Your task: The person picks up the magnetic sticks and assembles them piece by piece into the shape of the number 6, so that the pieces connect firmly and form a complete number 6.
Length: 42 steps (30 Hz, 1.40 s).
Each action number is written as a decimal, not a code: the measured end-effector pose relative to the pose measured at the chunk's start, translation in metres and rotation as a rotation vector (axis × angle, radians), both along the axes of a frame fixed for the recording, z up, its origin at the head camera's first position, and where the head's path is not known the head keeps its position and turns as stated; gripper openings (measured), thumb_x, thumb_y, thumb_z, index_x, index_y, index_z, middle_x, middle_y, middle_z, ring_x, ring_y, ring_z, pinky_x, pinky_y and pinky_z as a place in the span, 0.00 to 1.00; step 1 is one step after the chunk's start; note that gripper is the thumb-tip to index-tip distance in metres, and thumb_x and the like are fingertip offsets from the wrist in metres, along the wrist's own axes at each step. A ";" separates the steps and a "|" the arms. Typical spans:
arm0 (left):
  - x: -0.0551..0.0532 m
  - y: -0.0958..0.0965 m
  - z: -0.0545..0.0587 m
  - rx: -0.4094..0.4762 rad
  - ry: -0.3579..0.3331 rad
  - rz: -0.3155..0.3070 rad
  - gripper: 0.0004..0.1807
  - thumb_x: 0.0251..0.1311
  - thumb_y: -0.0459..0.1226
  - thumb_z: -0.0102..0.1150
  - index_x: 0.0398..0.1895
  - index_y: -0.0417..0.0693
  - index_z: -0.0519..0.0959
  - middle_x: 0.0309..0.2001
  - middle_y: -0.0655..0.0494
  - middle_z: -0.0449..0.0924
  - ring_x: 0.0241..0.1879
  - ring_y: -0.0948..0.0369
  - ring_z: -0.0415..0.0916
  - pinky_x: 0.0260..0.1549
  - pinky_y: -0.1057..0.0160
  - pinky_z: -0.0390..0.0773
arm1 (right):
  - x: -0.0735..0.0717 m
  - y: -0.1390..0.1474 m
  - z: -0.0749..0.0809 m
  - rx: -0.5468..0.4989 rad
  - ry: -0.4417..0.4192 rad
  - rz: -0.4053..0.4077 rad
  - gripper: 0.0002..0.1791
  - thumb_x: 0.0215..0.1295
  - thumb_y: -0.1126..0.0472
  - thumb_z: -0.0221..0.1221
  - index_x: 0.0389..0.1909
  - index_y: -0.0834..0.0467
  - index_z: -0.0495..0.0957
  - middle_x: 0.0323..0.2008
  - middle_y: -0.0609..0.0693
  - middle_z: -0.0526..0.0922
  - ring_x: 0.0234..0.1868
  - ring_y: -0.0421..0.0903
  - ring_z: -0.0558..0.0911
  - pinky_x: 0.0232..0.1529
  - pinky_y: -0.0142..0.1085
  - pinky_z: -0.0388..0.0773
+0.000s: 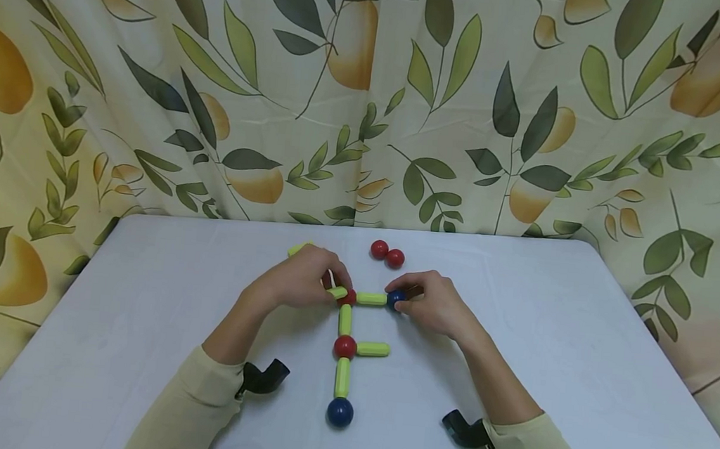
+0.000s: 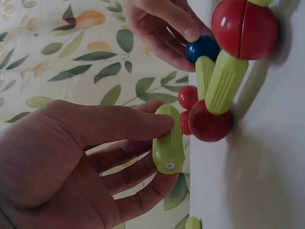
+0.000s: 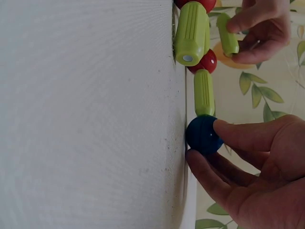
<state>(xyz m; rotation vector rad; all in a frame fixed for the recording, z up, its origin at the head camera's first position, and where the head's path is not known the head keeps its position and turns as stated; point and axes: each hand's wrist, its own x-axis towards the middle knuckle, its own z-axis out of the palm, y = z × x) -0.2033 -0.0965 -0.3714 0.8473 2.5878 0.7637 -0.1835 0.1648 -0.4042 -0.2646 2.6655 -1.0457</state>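
My left hand [image 1: 305,276] pinches a loose green magnetic rod [image 2: 168,139] between thumb and fingers, close to the upper red ball [image 2: 209,123] of a joined figure. A blue ball [image 3: 205,135] at the end of the top green rod [image 1: 371,299] is pinched by my right hand [image 1: 433,302]. Below the upper red ball, an upright green rod [image 1: 345,320] leads to a middle red ball [image 1: 345,347]. From that ball one green rod [image 1: 373,349] points right, its far end bare. Another green rod [image 1: 342,378] runs down to a blue ball [image 1: 340,412].
Two loose red balls [image 1: 387,254] lie near the back of the white table [image 1: 521,279]. Another green rod [image 1: 299,249] shows partly behind my left hand. A patterned curtain [image 1: 369,112] hangs behind the table. Black camera mounts [image 1: 267,376] stick out from both wrists.
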 end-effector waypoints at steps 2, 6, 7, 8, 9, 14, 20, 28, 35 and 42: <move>0.002 0.002 0.002 -0.002 -0.012 -0.012 0.12 0.60 0.30 0.72 0.45 0.51 0.90 0.41 0.61 0.88 0.41 0.61 0.80 0.43 0.65 0.81 | 0.000 0.000 0.000 0.001 -0.001 -0.001 0.15 0.66 0.66 0.68 0.53 0.54 0.88 0.49 0.53 0.88 0.51 0.51 0.82 0.54 0.47 0.83; 0.008 0.009 0.005 0.014 -0.059 -0.039 0.12 0.60 0.31 0.72 0.47 0.49 0.90 0.42 0.61 0.88 0.41 0.61 0.80 0.44 0.65 0.81 | 0.000 0.001 0.000 0.000 -0.002 0.000 0.15 0.66 0.66 0.68 0.53 0.54 0.88 0.49 0.53 0.88 0.51 0.52 0.82 0.55 0.47 0.83; 0.010 0.011 0.006 0.025 -0.071 -0.052 0.13 0.60 0.30 0.72 0.48 0.48 0.89 0.42 0.60 0.87 0.41 0.60 0.80 0.44 0.65 0.81 | 0.000 0.001 -0.001 0.000 -0.001 -0.001 0.15 0.66 0.66 0.68 0.53 0.54 0.88 0.49 0.53 0.88 0.51 0.51 0.83 0.55 0.47 0.83; 0.012 0.014 0.007 0.033 -0.082 -0.071 0.13 0.60 0.31 0.73 0.49 0.47 0.89 0.42 0.60 0.87 0.41 0.60 0.80 0.44 0.65 0.81 | 0.000 0.001 -0.001 -0.001 0.000 0.000 0.15 0.66 0.66 0.68 0.53 0.54 0.88 0.48 0.53 0.88 0.51 0.51 0.83 0.54 0.47 0.83; 0.014 0.016 0.008 0.044 -0.097 -0.089 0.14 0.60 0.31 0.73 0.49 0.47 0.89 0.42 0.60 0.87 0.41 0.59 0.79 0.44 0.65 0.81 | 0.000 0.001 -0.001 -0.002 0.001 -0.001 0.15 0.66 0.65 0.68 0.53 0.54 0.88 0.48 0.53 0.88 0.51 0.51 0.83 0.54 0.47 0.83; 0.024 0.028 0.010 0.080 -0.159 -0.175 0.15 0.59 0.32 0.74 0.50 0.48 0.89 0.43 0.62 0.87 0.40 0.61 0.81 0.39 0.66 0.82 | 0.000 0.003 -0.002 -0.007 0.007 0.003 0.15 0.65 0.66 0.68 0.52 0.53 0.88 0.47 0.52 0.89 0.51 0.51 0.83 0.54 0.48 0.82; 0.031 0.035 0.011 0.085 -0.209 -0.206 0.14 0.60 0.31 0.73 0.50 0.47 0.89 0.43 0.62 0.88 0.39 0.64 0.82 0.35 0.67 0.83 | 0.000 0.004 -0.002 -0.011 0.011 0.005 0.15 0.65 0.66 0.68 0.52 0.54 0.88 0.47 0.52 0.89 0.50 0.51 0.83 0.54 0.48 0.82; 0.037 0.044 0.009 0.080 -0.274 -0.251 0.13 0.61 0.30 0.72 0.49 0.48 0.89 0.39 0.62 0.87 0.36 0.65 0.82 0.29 0.65 0.85 | 0.000 0.004 -0.002 -0.015 0.017 0.014 0.15 0.65 0.67 0.68 0.52 0.54 0.88 0.46 0.52 0.89 0.49 0.50 0.83 0.54 0.48 0.82; 0.045 0.051 0.007 0.068 -0.217 -0.350 0.12 0.60 0.32 0.74 0.47 0.51 0.90 0.40 0.66 0.88 0.38 0.70 0.81 0.35 0.70 0.82 | -0.001 0.004 -0.003 -0.018 0.020 0.015 0.15 0.65 0.67 0.67 0.51 0.54 0.88 0.46 0.51 0.89 0.50 0.50 0.84 0.55 0.50 0.82; 0.049 0.058 0.003 0.073 -0.237 -0.410 0.11 0.60 0.31 0.73 0.46 0.48 0.90 0.39 0.64 0.88 0.37 0.69 0.81 0.39 0.73 0.81 | -0.001 0.003 -0.004 -0.008 0.018 0.008 0.15 0.65 0.66 0.68 0.52 0.53 0.89 0.47 0.52 0.89 0.50 0.51 0.84 0.56 0.51 0.82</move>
